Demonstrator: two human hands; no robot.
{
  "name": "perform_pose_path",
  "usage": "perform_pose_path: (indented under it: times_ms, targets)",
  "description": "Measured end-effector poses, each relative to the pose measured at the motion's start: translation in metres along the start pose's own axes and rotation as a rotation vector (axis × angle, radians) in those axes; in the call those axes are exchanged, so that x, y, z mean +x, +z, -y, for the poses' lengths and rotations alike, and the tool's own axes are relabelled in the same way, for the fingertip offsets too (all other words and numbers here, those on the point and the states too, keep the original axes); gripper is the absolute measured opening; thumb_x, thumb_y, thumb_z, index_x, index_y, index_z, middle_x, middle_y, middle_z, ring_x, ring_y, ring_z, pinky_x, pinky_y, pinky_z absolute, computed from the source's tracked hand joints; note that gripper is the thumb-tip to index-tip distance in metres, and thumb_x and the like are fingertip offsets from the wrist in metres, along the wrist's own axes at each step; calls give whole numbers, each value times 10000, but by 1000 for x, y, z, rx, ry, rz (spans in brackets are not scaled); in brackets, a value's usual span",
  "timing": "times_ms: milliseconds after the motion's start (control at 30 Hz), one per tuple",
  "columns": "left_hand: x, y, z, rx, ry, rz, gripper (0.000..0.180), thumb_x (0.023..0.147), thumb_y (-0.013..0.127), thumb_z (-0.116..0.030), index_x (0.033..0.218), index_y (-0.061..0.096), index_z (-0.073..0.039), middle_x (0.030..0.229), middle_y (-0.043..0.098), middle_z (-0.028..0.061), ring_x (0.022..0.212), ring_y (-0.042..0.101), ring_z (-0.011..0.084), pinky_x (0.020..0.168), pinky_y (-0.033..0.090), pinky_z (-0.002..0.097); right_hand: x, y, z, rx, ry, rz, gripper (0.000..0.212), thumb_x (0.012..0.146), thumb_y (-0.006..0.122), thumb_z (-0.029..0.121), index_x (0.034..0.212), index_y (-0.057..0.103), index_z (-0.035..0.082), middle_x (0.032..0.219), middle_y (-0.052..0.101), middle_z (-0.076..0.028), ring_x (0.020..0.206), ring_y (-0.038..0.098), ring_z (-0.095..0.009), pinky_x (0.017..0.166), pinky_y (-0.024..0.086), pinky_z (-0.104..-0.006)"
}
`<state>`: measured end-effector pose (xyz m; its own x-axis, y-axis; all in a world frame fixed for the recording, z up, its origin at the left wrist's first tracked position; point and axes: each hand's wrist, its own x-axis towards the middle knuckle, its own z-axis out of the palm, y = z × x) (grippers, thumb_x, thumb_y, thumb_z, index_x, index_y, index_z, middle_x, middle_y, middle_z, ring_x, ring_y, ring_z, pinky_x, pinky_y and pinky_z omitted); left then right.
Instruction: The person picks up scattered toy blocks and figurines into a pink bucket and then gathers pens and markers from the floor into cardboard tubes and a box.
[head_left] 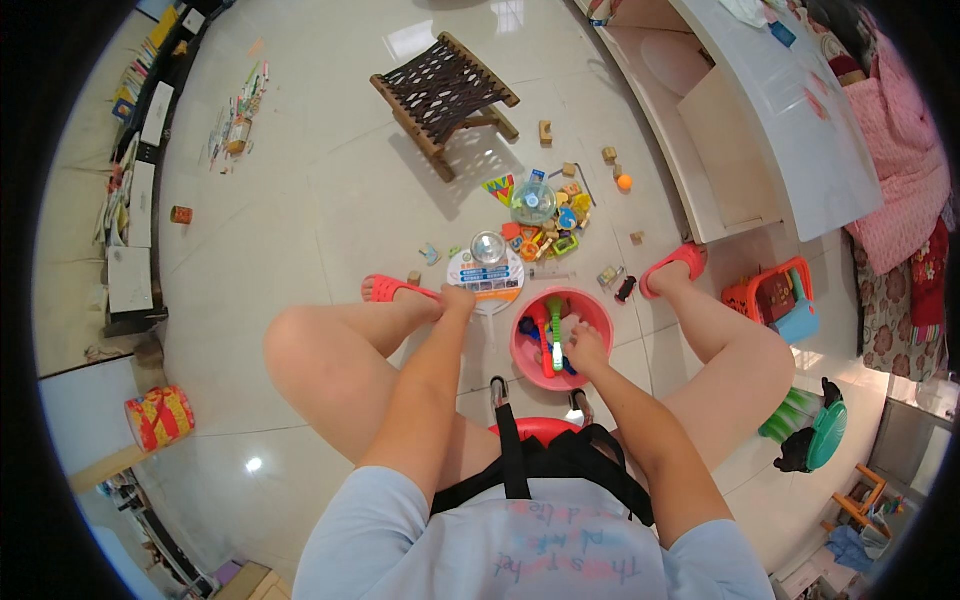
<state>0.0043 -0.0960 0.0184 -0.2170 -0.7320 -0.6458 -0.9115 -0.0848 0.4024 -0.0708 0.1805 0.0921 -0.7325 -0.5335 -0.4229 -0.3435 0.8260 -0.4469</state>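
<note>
My left hand [458, 301] is closed at the left edge of a round white, blue and orange hand fan [497, 296], which lies low over the floor. A clear round container [488, 247] is at the fan's far side. My right hand [587, 350] reaches into a pink basin [519, 366], its fingers curled down among the things inside. What they grip there is too small to make out. In the basin stand a green and white spoon-like toy [556, 335] and a red one [543, 340]. Dark blue and pale pieces lie under them.
Beyond the fan lies a pile of colourful toys [565, 217] with a clear lidded jar [533, 202]. Wooden blocks [545, 132] and an orange ball [625, 183] are scattered around. A woven folding stool [445, 90] stands farther off. An orange basket [745, 300] sits right, below a white cabinet [800, 120].
</note>
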Motion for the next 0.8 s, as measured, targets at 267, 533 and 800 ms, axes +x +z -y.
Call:
perform_pose_path:
  times_ms: [267, 533, 800]
  targets:
    - [33, 17, 1, -388, -184, 33, 446, 639, 644, -39, 1017, 455, 101, 955, 561, 201, 845, 568, 274, 672, 453, 353, 17, -15, -8, 189, 181, 35, 263, 690, 549, 127, 929, 577, 21, 915, 550, -166, 894, 530, -302, 802, 425, -380]
    - [67, 21, 36, -498, -243, 64, 295, 734, 499, -127, 938, 537, 82, 953, 583, 217, 855, 578, 314, 713, 454, 349, 34, -14, 16, 210, 68, -1, 254, 710, 526, 131, 924, 577, 4, 897, 562, -181, 824, 570, -297, 743, 455, -364]
    - [-25, -41, -49, -274, -4, -431, 299, 705, 502, -165, 918, 549, 39, 928, 578, 224, 869, 551, 369, 754, 423, 403, 26, -31, 38, 289, 87, 15, 211, 732, 527, 134, 899, 567, 12, 906, 576, -178, 861, 559, -315, 766, 439, -390]
